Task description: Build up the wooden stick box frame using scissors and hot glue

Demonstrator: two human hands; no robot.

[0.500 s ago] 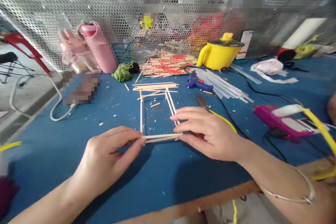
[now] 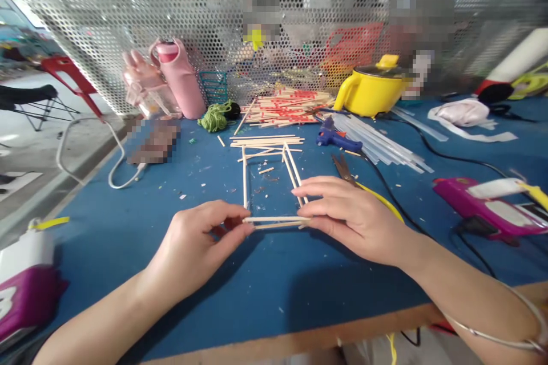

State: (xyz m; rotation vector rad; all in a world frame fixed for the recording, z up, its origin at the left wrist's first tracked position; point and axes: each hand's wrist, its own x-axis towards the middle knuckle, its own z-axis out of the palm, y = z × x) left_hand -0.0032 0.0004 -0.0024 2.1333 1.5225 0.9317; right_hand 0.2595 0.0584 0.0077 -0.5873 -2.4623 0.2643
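A frame of thin wooden sticks (image 2: 245,182) stands on the blue table, roughly square with paired upper and lower sticks. At its near left corner my left hand (image 2: 201,242) pinches the end of the front stick (image 2: 278,219) between thumb and index finger. The thumb and fingers of my right hand (image 2: 351,214) are closed around the near right corner, with the other fingers resting along the right-hand sticks. Just past the frame lies a row of loose sticks (image 2: 268,141). Scissors (image 2: 342,168) with dark blades lie beside my right hand, their handles partly hidden.
A blue glue gun (image 2: 336,137) and clear glue sticks (image 2: 377,142) lie behind the scissors. Farther back are a stick pile (image 2: 286,107), green yarn (image 2: 214,118), a yellow pot (image 2: 372,91) and a pink bottle (image 2: 182,80). Purple devices (image 2: 483,208) sit at both sides.
The whole view has shifted, so the scene sits farther right and more of the purple device at left shows. Both hands keep their hold on the frame's near corners.
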